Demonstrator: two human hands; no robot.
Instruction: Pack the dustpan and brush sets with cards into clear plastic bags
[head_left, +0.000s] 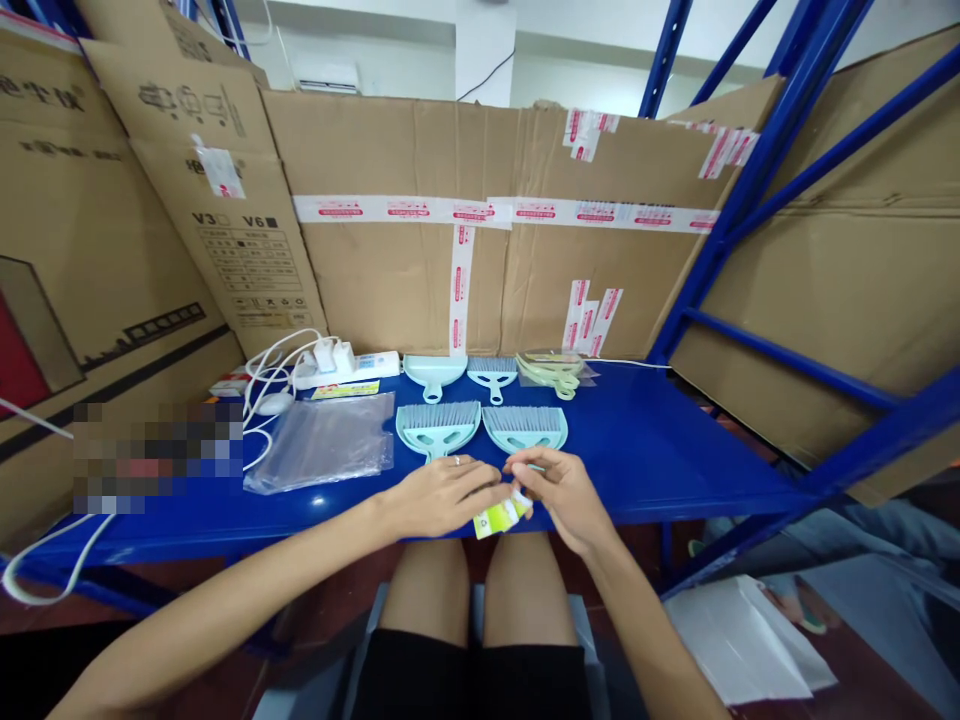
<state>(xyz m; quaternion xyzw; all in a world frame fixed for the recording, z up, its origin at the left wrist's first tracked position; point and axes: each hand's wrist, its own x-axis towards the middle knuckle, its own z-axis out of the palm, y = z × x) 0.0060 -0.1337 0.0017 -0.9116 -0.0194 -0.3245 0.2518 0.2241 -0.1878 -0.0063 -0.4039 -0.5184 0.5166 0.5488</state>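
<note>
Presently, lower centre: left hand [454, 493] grip closed over yellow-green card [495, 517]; right hand [561, 492] curled close, hold unclear; uneven tugging could crease it.

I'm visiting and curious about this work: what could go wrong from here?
The yellow-green card, near the front edge of the blue table, might fall if the fingers loosen. The brush at the front row's right lies close by and could get knocked.

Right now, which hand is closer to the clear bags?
The left. The left hand is to the right of the clear bags and nearer the person; the right hand is farther right, beyond the left one.
</note>
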